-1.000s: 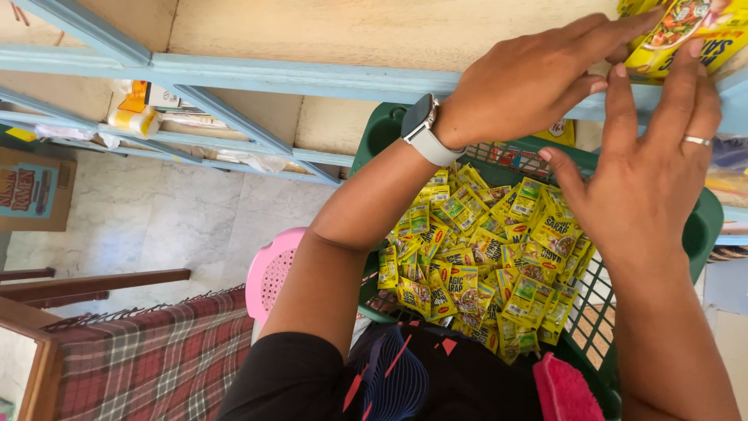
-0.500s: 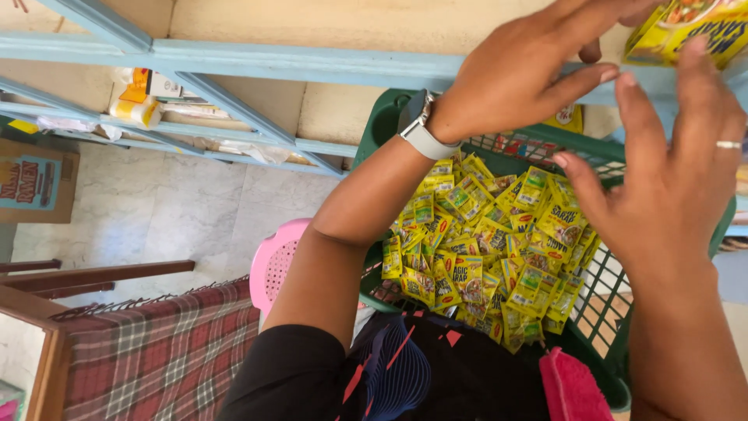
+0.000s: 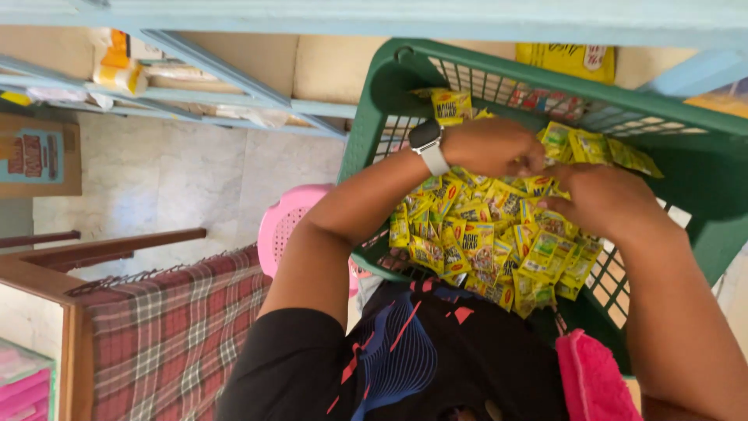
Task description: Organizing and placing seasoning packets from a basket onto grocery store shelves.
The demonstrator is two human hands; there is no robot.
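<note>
A green plastic basket (image 3: 701,168) rests against my body and holds a heap of small yellow-green sachets (image 3: 475,234). My left hand (image 3: 491,144), with a grey watch on its wrist, lies on the far side of the heap, its fingers curled onto sachets. Just to the right of it, my right hand (image 3: 600,203) is down in the pile with its fingers bent around sachets. The fingertips of both hands meet near the middle of the basket and are partly hidden among the packets.
A pale blue shelf frame (image 3: 436,19) runs above the basket, with a yellow package (image 3: 565,58) behind it. A pink stool (image 3: 292,222) stands on the floor to the left, next to a plaid cloth (image 3: 171,335). A pink cloth (image 3: 596,374) lies at the basket's near edge.
Both hands came down from the shelf, where they had held a yellow package, into the basket and onto the sachets. The view tilted down.
</note>
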